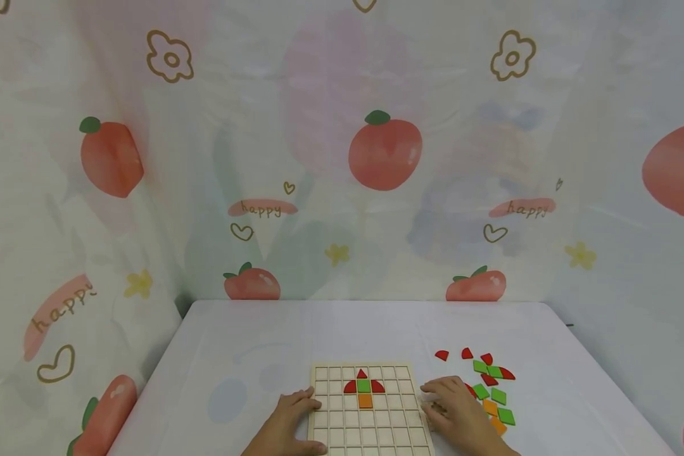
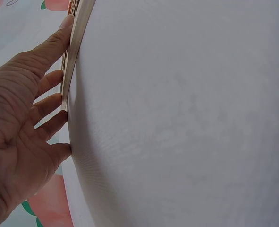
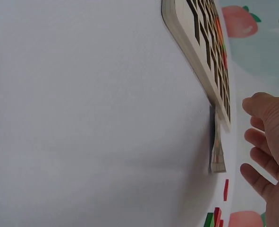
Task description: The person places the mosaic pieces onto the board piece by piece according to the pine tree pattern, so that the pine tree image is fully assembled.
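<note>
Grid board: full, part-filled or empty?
Part-filled: head view shows five coloured pieces in far cells of the board; surrounding cells are bare. Nearest cells are cut off there.

Left hand point(image 1: 287, 419) and right hand point(image 1: 460, 410), bare and apart, fingers point(image 1: 301, 395) angled inward.
The left spreads its thumb point(image 2: 50, 49) (nearly straight in the left wrist view) well away from lightly bent fingers; the right curves its fingers loosely, and both reach in from below.
</note>
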A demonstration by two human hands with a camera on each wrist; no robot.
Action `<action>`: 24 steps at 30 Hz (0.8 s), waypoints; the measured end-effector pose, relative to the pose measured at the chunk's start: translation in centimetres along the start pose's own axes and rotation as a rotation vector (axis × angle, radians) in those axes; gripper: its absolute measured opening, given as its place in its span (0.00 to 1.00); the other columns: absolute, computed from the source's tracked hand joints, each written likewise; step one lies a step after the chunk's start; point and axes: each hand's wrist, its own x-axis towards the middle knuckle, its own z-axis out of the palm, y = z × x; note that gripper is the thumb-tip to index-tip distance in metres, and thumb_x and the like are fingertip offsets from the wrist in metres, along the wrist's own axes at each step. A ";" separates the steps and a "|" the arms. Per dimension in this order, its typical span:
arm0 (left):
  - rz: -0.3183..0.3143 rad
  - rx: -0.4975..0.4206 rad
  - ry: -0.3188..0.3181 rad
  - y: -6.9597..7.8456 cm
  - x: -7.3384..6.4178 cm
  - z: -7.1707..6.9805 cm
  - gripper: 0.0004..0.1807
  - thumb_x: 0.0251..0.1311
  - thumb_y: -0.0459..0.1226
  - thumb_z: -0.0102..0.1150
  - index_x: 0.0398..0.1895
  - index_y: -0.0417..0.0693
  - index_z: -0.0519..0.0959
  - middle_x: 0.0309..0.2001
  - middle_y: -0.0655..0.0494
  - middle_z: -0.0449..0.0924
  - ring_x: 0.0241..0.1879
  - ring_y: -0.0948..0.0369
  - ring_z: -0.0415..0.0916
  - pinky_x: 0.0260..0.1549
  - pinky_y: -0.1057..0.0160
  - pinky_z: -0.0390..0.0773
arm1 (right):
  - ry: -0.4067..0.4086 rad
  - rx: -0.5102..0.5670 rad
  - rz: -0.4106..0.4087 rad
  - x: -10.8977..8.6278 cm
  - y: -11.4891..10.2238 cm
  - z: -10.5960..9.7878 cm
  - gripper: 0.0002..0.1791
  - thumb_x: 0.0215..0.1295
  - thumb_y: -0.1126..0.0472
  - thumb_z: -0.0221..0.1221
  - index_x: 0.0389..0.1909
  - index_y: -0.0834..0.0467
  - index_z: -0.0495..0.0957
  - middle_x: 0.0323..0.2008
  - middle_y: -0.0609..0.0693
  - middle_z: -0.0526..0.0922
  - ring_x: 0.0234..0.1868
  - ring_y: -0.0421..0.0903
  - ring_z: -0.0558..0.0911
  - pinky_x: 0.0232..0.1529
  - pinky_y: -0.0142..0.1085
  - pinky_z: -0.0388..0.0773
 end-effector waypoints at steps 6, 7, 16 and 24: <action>0.005 0.004 -0.002 -0.1 0.0 0.0 0.38 0.48 0.54 0.80 0.62 0.50 0.79 0.73 0.40 0.66 0.73 0.30 0.56 0.67 0.23 0.52 | -0.016 -0.011 0.089 -0.3 1.2 -0.8 0.14 0.63 0.52 0.71 0.49 0.48 0.85 0.49 0.37 0.82 0.56 0.42 0.76 0.58 0.49 0.80; 0.003 0.000 -0.002 -0.1 0.0 -0.1 0.38 0.48 0.54 0.79 0.62 0.50 0.79 0.73 0.40 0.66 0.73 0.30 0.55 0.67 0.23 0.52 | -0.012 -0.017 0.086 -0.4 1.5 -0.9 0.14 0.63 0.52 0.71 0.49 0.48 0.85 0.49 0.37 0.82 0.56 0.43 0.76 0.58 0.49 0.80; 0.016 -0.011 -0.003 0.2 -0.1 0.0 0.38 0.49 0.53 0.79 0.62 0.49 0.78 0.74 0.38 0.65 0.73 0.26 0.53 0.64 0.20 0.53 | 0.041 -0.037 0.092 -1.1 4.7 -2.1 0.15 0.62 0.57 0.71 0.49 0.53 0.84 0.48 0.43 0.84 0.53 0.48 0.78 0.56 0.53 0.81; -0.007 0.016 0.003 0.2 -0.1 0.0 0.37 0.48 0.53 0.80 0.61 0.49 0.79 0.73 0.39 0.66 0.72 0.25 0.53 0.64 0.21 0.57 | 0.017 -0.019 0.170 -1.2 7.9 -2.8 0.18 0.61 0.58 0.72 0.51 0.59 0.83 0.51 0.55 0.85 0.57 0.59 0.77 0.57 0.62 0.78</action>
